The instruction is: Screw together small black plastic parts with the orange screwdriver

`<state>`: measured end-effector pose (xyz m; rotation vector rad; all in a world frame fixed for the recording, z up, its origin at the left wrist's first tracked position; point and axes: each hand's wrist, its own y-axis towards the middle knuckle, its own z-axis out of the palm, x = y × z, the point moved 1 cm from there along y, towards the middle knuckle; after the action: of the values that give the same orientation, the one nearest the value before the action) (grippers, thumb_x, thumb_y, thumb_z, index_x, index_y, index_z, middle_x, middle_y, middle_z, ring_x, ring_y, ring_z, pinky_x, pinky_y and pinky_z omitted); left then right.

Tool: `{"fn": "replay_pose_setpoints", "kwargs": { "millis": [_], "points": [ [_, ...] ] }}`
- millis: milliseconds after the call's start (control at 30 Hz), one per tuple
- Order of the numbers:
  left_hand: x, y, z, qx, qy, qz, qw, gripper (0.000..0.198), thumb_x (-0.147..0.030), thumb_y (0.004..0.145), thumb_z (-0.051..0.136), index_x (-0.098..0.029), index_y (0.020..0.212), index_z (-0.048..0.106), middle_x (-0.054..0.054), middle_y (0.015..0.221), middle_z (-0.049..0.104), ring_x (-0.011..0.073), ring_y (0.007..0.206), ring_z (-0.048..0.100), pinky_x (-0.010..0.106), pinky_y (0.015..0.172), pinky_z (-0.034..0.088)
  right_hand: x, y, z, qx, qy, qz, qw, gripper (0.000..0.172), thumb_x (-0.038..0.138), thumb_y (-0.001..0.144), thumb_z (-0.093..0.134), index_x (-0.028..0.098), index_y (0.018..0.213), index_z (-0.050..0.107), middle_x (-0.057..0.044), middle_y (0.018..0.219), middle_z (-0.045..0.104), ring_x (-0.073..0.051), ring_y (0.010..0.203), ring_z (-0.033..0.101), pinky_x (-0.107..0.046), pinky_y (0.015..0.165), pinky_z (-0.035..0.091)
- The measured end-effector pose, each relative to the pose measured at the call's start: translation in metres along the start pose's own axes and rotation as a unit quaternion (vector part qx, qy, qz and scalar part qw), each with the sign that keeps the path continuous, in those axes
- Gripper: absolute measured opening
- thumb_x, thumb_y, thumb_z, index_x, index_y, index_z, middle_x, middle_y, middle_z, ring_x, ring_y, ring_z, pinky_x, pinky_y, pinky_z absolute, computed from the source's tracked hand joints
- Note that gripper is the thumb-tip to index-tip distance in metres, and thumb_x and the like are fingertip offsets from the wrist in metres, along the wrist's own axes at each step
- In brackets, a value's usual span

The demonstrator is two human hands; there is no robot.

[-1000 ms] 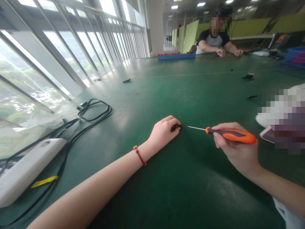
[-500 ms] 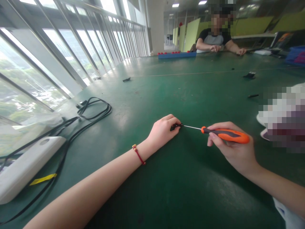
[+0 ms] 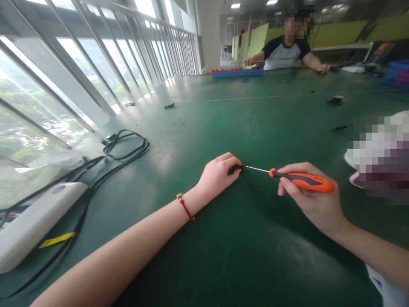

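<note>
My right hand is closed around the orange and grey handle of a screwdriver. Its thin metal shaft points left, and the tip meets a small black part. That part is pinched between the thumb and fingers of my left hand, just above or on the green table; I cannot tell which. Fingers cover much of the part, so its exact kind does not show. A red cord bracelet with gold beads circles my left wrist.
On the left lie a white power strip, looped black cable and a yellow tag. Small black pieces dot the green table. A blue tray with red items and a seated person are at the far side.
The person across the table has moved one hand left, to the blue tray with red items. My hands and the screwdriver look almost unchanged.
</note>
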<state>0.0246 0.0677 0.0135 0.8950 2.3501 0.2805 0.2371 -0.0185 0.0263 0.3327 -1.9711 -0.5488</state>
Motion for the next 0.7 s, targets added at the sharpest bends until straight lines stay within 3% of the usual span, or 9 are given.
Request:
{"fn": "replay_pose_setpoints", "kwargs": {
  "millis": [367,533,633,700],
  "points": [
    [0.0005,0.0005,-0.0002,-0.003,-0.005,0.003,1.000,0.014,-0.019,0.085,0.055,-0.019,0.091,0.068,0.003,0.097,0.066,0.0136,0.081,0.063,0.025,0.073,0.052,-0.0008,0.0014,-0.0001,0.005,-0.001,0.004,1.000,0.010,0.022,0.085,0.063,0.024,0.094,0.064,0.002,0.073,0.065,-0.012,0.060,0.062,-0.025,0.059,0.052],
    [0.0005,0.0002,0.0000,-0.001,-0.012,0.006,1.000,0.014,-0.018,0.085,0.056,-0.020,0.093,0.068,0.002,0.097,0.066,0.0130,0.081,0.063,0.025,0.074,0.052,0.0000,0.0011,-0.0008,0.027,-0.025,0.009,0.999,0.006,0.026,0.086,0.060,0.023,0.090,0.064,0.001,0.072,0.065,-0.011,0.055,0.059,-0.023,0.050,0.046],
    [0.0008,0.0005,0.0002,0.000,-0.012,0.006,1.000,0.014,-0.019,0.085,0.056,-0.020,0.092,0.068,0.002,0.098,0.066,0.0129,0.081,0.063,0.025,0.074,0.052,0.0015,0.0005,0.0008,0.004,-0.047,0.007,0.999,0.006,0.024,0.083,0.064,0.024,0.089,0.063,0.001,0.073,0.065,-0.012,0.055,0.060,-0.023,0.050,0.048],
    [0.0009,0.0007,0.0002,0.001,-0.013,0.005,1.000,0.014,-0.019,0.085,0.056,-0.020,0.092,0.067,0.002,0.097,0.066,0.0130,0.081,0.063,0.025,0.074,0.052,0.0017,0.0008,0.0020,-0.026,-0.037,0.001,0.999,0.016,0.022,0.080,0.066,0.025,0.094,0.061,0.001,0.080,0.064,-0.013,0.059,0.061,-0.025,0.056,0.052]
  ]
}}
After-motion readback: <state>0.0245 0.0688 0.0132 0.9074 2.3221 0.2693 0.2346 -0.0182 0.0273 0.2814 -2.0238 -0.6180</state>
